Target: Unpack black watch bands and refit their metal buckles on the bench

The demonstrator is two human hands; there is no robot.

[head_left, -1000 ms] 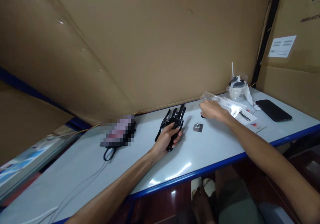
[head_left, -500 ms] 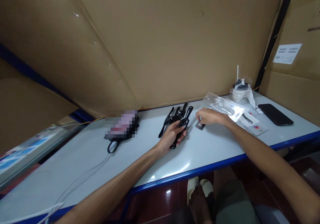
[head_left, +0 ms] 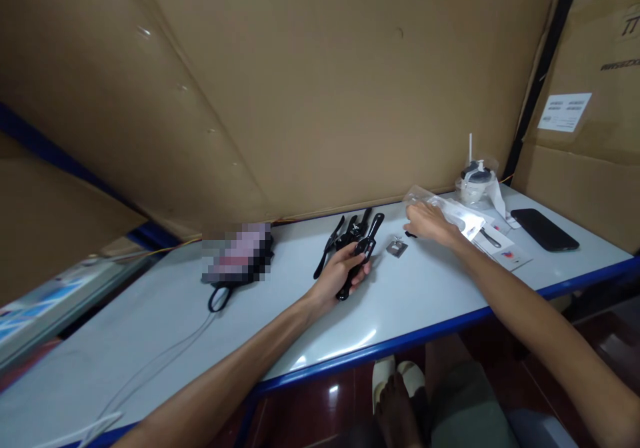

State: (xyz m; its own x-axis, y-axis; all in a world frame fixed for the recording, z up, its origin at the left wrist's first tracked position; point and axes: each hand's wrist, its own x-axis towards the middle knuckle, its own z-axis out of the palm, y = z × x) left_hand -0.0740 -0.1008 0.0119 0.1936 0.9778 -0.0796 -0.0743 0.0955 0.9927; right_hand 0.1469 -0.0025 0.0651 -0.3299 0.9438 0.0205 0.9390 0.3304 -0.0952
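Note:
My left hand is closed round a black watch with long straps, held just above the white table. More black straps lie right behind it. My right hand rests with bent fingers on the table at the near end of a clear plastic bag; a small dark bit shows under the fingers. A small silvery piece lies between the two hands.
A black pouch with a loop sits to the left, with thin cables beside it. At the right are white cards, a dark phone and a clear container. Cardboard sheets lean behind the table.
My right hand left the silvery piece and went back right to the plastic bag. My left hand keeps hold of the black watch and has barely shifted.

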